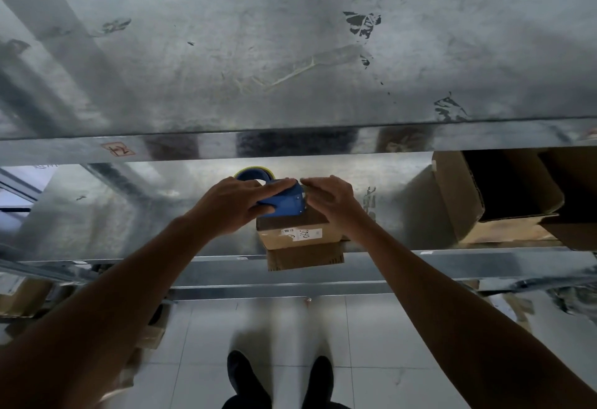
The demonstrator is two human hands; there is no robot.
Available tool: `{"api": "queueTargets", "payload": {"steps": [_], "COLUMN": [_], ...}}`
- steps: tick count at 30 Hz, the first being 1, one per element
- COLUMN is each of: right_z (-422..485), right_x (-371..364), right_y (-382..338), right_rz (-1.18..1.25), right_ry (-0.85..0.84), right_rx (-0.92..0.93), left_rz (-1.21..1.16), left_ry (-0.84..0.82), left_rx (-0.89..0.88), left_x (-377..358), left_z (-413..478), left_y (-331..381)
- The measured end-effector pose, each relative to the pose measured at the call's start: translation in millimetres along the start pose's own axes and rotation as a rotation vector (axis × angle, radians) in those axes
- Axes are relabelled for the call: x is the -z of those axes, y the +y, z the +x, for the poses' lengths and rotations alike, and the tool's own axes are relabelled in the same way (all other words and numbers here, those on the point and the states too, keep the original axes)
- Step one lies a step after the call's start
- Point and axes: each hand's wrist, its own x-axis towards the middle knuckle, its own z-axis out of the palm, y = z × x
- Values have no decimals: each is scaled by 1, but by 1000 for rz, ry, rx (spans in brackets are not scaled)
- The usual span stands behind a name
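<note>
A small brown cardboard box (300, 237) with a white label sits at the front edge of a metal shelf (129, 215), one flap hanging over the edge. On top of it is a blue tape dispenser (286, 203) with a yellowish roll at its far end. My left hand (235, 203) grips the dispenser from the left, fingers curled over its top. My right hand (332, 202) rests on the box's right side beside the dispenser, with its fingertips at the dispenser's front end. The box top is mostly hidden by both hands.
A larger open cardboard box (504, 195) stands on the same shelf at the right. An upper metal shelf (290, 53) fills the top of the view. More cardboard (22, 295) lies on a lower level at the left. White tiled floor (355, 328) and my shoes (245, 379) are below.
</note>
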Motion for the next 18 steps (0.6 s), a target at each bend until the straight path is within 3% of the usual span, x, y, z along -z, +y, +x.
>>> {"api": "queueTargets", "payload": {"steps": [5, 18], "right_z": [4, -1], "right_x": [2, -19], "right_y": [1, 15], "right_rz": [49, 73], "right_ry": [-24, 260], "right_rx": [47, -60], "left_rz": [18, 0], "left_ry": [-38, -109], "left_rx": [-54, -76], "left_x": [1, 2], "left_z": [3, 7], "left_y": [-3, -5]}}
